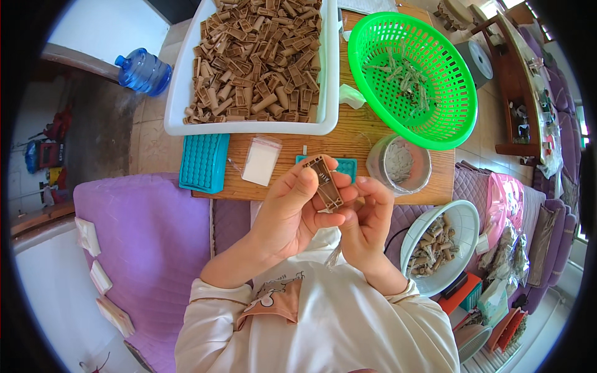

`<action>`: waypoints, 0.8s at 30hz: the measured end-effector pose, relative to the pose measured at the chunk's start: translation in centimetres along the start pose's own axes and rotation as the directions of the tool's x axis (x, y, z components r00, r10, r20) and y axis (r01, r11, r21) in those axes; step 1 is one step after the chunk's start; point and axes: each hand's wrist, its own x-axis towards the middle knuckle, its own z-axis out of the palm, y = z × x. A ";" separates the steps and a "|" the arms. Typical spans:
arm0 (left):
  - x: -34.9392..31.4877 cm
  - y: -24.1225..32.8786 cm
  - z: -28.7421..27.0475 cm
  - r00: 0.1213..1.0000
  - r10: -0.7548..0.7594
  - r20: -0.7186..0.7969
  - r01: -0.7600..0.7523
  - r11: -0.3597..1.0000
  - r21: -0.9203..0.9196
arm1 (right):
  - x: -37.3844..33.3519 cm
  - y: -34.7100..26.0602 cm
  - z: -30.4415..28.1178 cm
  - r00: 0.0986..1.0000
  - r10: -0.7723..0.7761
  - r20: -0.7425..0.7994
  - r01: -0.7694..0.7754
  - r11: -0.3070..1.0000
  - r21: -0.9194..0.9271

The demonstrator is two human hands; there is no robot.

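My left hand point(283, 202) is closed on a brown plastic casing point(324, 181). The casing is tilted, its hollow side up, with small metal-looking parts inside. Close by on the right, my right hand point(368, 227) has its fingers curled in, the fingertips near the casing's lower end. A bundle of thin grey strands point(334, 256) hangs below the right palm, apparently gripped by the curled fingers. Behind the hands lies a small teal tray point(346, 168), partly hidden by them. A clear tub point(420, 178) of small grey pieces stands right of it.
A white bin point(329, 93) heaped with brown casings fills the table's back left. A green basket point(457, 81) holds clear and silvery strips. Nearer are a teal ridged block point(204, 163) and a white packet point(261, 161). A pale basin point(467, 233) of casings sits at right.
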 end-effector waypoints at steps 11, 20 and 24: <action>-0.9 -2.9 -1.0 0.986 0.129 -0.102 -0.133 0.991 -0.032 | -0.1 0.3 -2.2 0.992 0.106 0.065 -0.096 0.986 -0.136; -1.1 -6.0 -2.7 0.888 0.457 0.049 -0.413 0.747 0.520 | -0.2 0.0 -2.4 0.916 0.399 0.030 -0.397 0.897 0.192; -1.6 -6.7 -3.3 0.872 0.488 0.024 -0.366 0.620 0.694 | -0.7 0.9 -2.7 0.904 0.421 0.067 -0.425 0.903 0.064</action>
